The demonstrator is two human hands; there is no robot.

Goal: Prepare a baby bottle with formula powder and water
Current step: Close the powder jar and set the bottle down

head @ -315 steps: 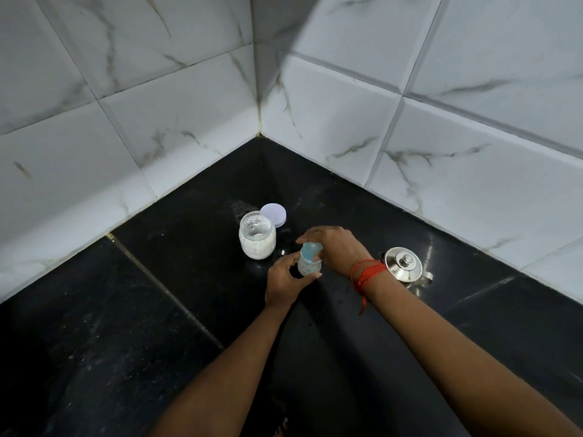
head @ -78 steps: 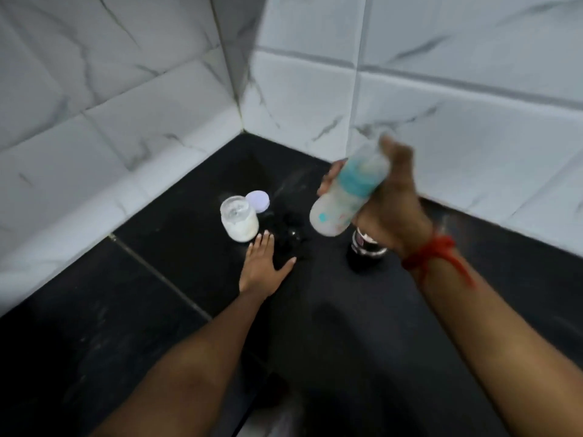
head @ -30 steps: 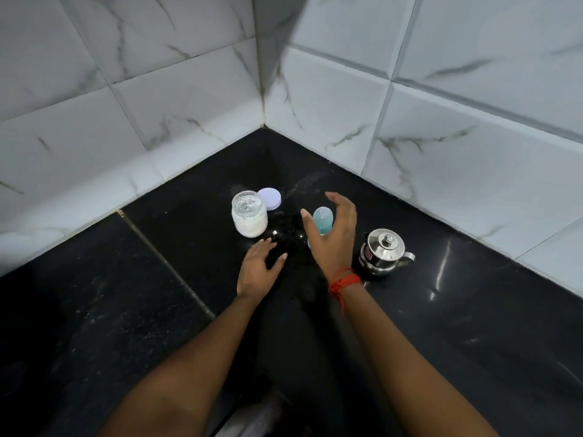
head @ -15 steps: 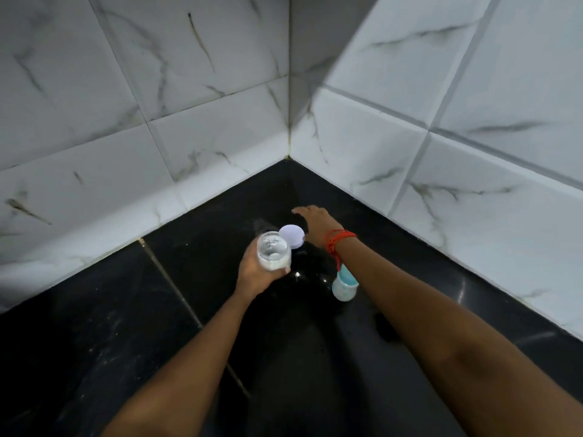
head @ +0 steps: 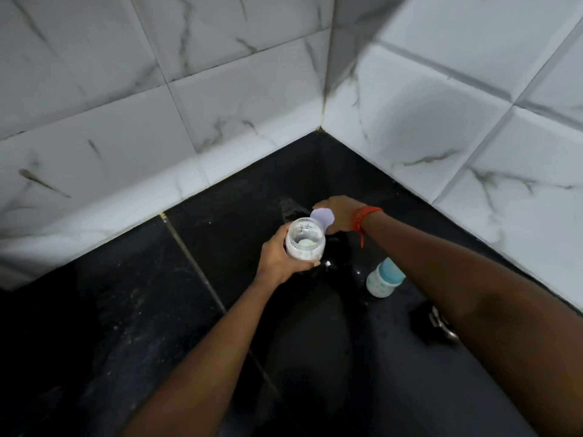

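- Head camera view, looking down into the corner of a black stone worktop (head: 126, 310) where two walls of white marbled tiles (head: 220, 105) meet.
- The left hand (head: 276, 261) grips a clear jar (head: 305, 242). Its fingers (head: 310, 264) and thumb are curled round the jar's side.
- The jar's open mouth faces up toward the camera. White powder coats the inside, with a pale greenish patch at the bottom. Whether the jar's base touches the worktop cannot be told.
- The right hand (head: 340, 217) is just beyond the left fingers, nearer the corner. Its fingers (head: 318, 204) and thumb are closed on the edge of a round lilac lid (head: 322, 217).
- The lid sits just behind the jar's rim, between the two hands. It looks tilted, though whether it is clear of the worktop cannot be told.
- A red thread (head: 362, 216) is tied round the right wrist, with a loose end hanging down.
- The baby bottle (head: 381, 282) stands upright on the worktop, untouched, to the right of the left fingers and nearer the person than the right fingers. It is white with a blue top, partly hidden by the right forearm.
- A metal pot (head: 437, 323) lies further right again, mostly hidden under the same forearm.
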